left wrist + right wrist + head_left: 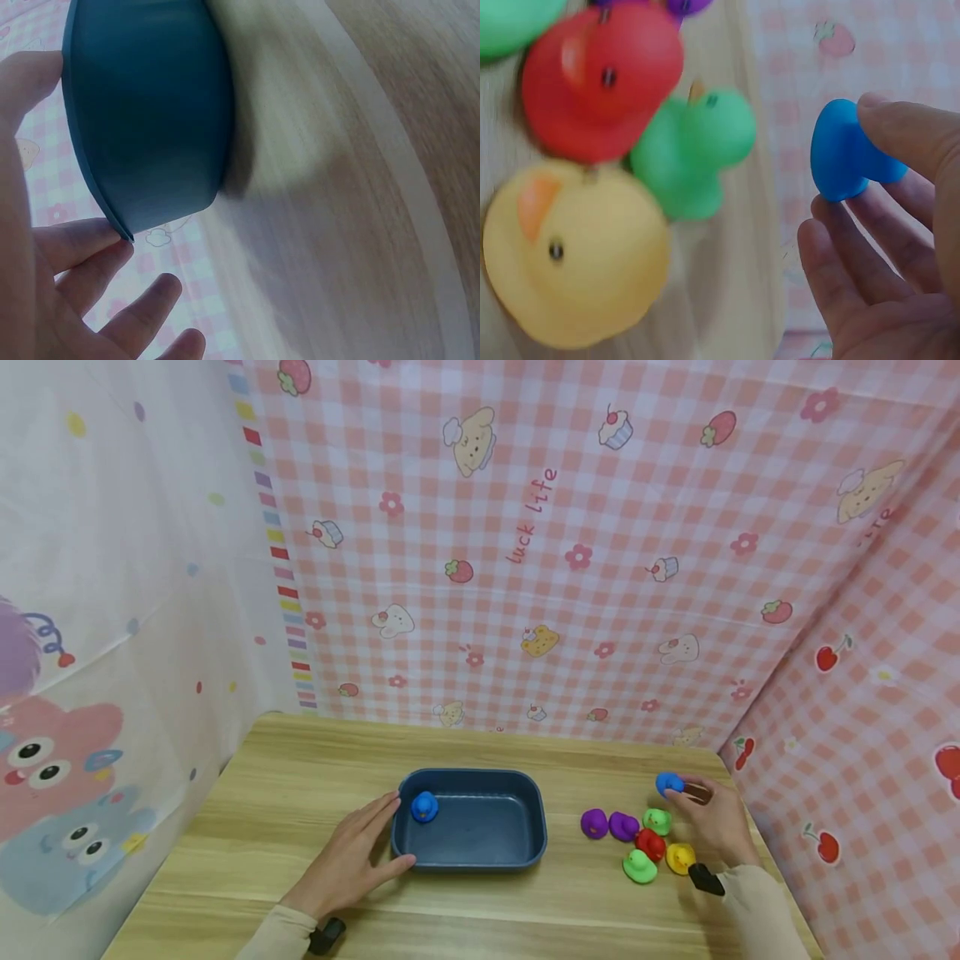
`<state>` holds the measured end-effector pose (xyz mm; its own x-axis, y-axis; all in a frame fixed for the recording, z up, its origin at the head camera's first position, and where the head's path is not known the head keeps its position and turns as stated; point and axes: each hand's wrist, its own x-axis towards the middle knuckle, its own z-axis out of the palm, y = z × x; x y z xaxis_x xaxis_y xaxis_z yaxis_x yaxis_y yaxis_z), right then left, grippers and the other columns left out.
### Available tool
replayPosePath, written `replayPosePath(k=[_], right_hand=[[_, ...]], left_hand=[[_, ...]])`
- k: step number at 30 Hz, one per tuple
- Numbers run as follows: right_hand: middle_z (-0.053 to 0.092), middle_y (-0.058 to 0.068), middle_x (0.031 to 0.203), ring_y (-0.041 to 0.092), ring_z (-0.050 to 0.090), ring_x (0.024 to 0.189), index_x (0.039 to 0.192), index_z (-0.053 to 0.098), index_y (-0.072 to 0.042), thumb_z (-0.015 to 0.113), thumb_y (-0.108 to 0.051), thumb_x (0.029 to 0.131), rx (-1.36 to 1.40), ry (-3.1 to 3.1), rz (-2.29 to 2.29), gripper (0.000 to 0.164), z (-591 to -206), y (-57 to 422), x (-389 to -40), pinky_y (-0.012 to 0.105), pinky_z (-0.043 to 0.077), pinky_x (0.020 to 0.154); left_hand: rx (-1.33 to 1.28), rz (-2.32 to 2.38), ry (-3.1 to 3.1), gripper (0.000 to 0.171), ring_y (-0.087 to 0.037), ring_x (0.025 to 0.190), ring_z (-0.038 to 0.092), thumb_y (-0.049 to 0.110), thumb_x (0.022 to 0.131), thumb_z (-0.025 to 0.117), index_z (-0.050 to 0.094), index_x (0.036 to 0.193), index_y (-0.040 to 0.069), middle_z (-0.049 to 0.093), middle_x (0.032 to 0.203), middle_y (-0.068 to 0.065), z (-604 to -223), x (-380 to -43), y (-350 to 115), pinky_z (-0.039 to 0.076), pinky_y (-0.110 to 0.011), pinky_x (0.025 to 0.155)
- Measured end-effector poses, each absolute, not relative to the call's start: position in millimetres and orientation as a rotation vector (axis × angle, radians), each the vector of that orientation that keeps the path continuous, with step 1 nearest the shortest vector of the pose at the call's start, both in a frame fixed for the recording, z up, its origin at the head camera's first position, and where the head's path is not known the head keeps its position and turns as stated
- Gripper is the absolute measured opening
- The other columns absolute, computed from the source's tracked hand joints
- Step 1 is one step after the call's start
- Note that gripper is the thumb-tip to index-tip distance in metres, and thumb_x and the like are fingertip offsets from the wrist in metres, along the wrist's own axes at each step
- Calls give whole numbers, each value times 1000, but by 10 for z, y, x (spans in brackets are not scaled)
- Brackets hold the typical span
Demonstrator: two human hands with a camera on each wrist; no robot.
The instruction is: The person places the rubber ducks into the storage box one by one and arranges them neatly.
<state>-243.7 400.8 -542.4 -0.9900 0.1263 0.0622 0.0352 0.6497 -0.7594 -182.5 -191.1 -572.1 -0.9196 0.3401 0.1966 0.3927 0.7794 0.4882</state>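
My left hand (352,853) rests on the left end of a dark blue rectangular tub (480,866), thumb at the near rim and fingertips at the far one. In the left wrist view, straight, spread fingers (82,244) touch the tub's rim (150,112). One blue rubber duck (424,807) sits inside, at the tub's left. Over the far right of the table, my right hand (716,817) pinches another blue rubber duck (670,784). The right wrist view shows this blue duck (840,154) between thumb and fingertips, raised off the tabletop.
Left of and nearer than the right hand, a loose group holds two purple ducks (595,823), two green ducks (640,866), a red duck (651,844) and a yellow duck (681,858). Patterned cloth (480,593) hangs behind and beside the wooden table (330,743).
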Motion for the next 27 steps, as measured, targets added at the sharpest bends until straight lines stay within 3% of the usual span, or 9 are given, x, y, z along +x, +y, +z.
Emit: replayPosePath(k=[3, 5, 7, 27], right_hand=[[72, 27, 150, 13, 81, 123, 145, 73, -2, 79, -39, 108, -95, -2718, 1280, 52, -5366, 3914, -2422, 3, 58, 88], [73, 26, 150, -10, 74, 112, 145, 73, -2, 80, -39, 107, -72, -2697, 1295, 53, -5321, 3841, -2417, 1, 56, 89], [73, 26, 149, -25, 62, 104, 145, 73, -3, 81, -39, 107, -53, -2682, 1309, 54, -5269, 3765, -2409, 1, 55, 89], [72, 23, 143, -6, 74, 111, 133, 76, -1, 83, -13, 104, 354, -2527, 1468, 33, -4951, 3004, -2371, 13, 64, 94]], left_hand=[[-594, -822, -2864, 93, -44, 162, 51, 54, 102, 82, 46, 172, 3, 47, 179, -17, -5733, -1825, -1919, 43, -74, 129], [-595, -820, -2860, 93, -44, 161, 52, 53, 102, 82, 46, 172, 3, 47, 179, -17, -5741, -1827, -1922, 43, -74, 129], [-597, -815, -2857, 93, -44, 161, 52, 54, 102, 83, 47, 171, 3, 48, 179, -17, -5748, -1829, -1925, 43, -74, 129], [-605, -795, -2862, 92, -43, 162, 52, 55, 100, 83, 51, 168, 1, 49, 178, -18, -5714, -1840, -1935, 43, -72, 130]])
